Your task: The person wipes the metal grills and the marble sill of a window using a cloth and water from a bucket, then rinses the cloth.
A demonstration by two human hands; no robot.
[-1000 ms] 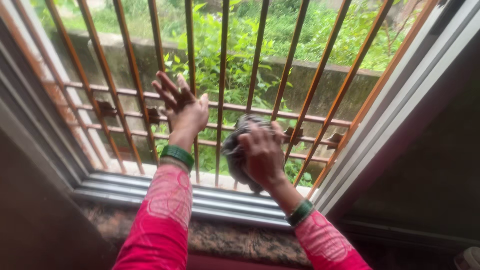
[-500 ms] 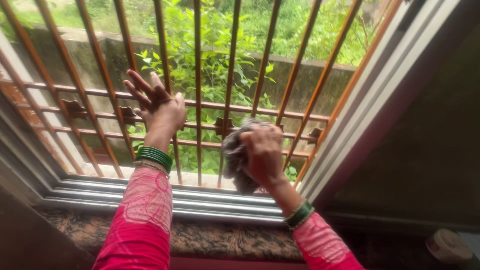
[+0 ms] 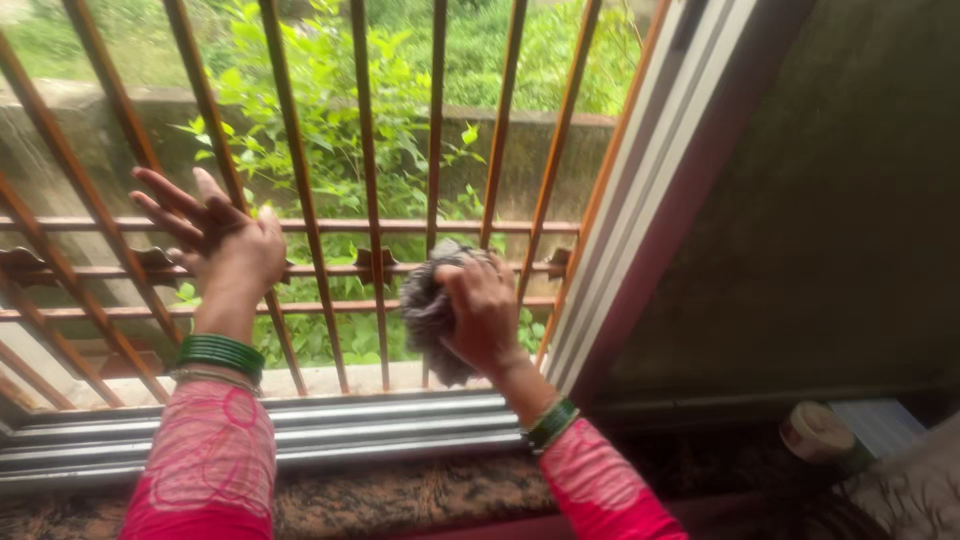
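Hands number two: left hand [image 3: 225, 240] open-fingered against one rusty window grille [image 3: 370, 225], right hand [image 3: 480, 312] clutching one grey cloth [image 3: 428, 312]; one tape roll [image 3: 815, 432] sits right

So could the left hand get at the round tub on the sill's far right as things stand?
Probably not without shifting: the left hand is on the grille, and the right hand with its cloth lies between it and the tub.

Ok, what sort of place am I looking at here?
Probably a room in a house, at a barred window. The right hand presses a grey cloth to the rusty grille, above a metal track and stone sill; greenery lies outside.
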